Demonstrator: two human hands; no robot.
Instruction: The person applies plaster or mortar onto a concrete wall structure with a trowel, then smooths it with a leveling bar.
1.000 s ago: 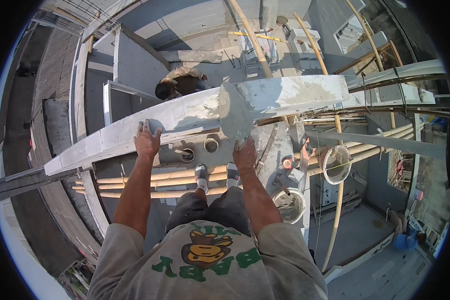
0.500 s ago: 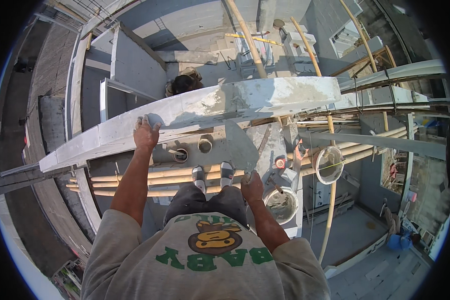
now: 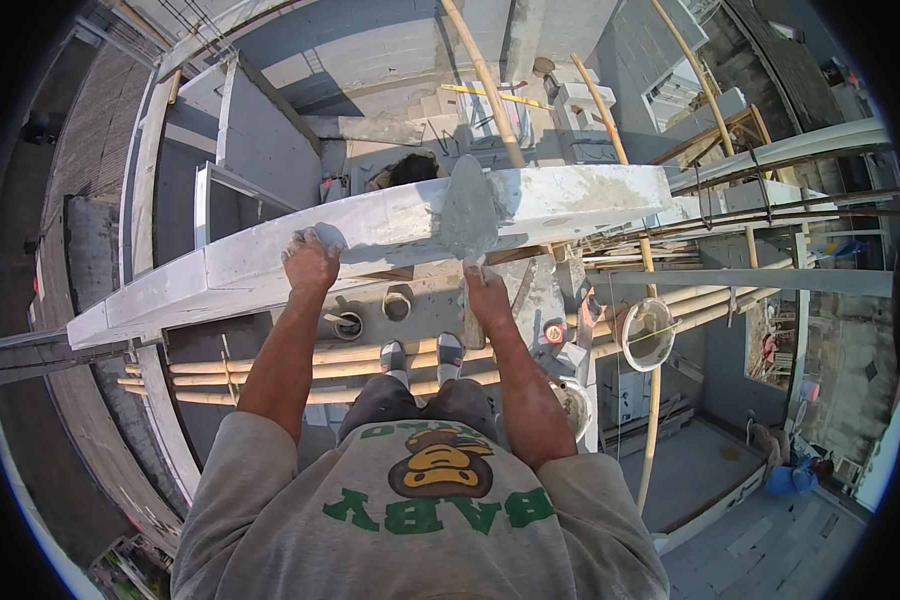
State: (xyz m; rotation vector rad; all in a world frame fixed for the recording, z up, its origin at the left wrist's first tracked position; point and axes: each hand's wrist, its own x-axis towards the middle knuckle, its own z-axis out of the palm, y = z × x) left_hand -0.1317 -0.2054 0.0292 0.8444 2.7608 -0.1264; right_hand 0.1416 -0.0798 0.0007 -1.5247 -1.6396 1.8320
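My left hand rests on the near edge of a long pale block wall, its fingers spread against the blocks. My right hand grips a pointed trowel by its handle. The blade is over the wall's top, with its tip away from me. Grey mortar marks the surface around and to the right of the blade. Whether the blade presses on the wall or hovers just above it, I cannot tell.
Bamboo poles run by my feet. Mortar buckets stand below the wall, and a larger bucket is at right. Beyond the wall a person's head shows low down. Another person in blue is at lower right.
The trowel has swung up and away from me, from the wall's near side to over its top. My left hand has shifted slightly right along the wall. The person beyond moved right.
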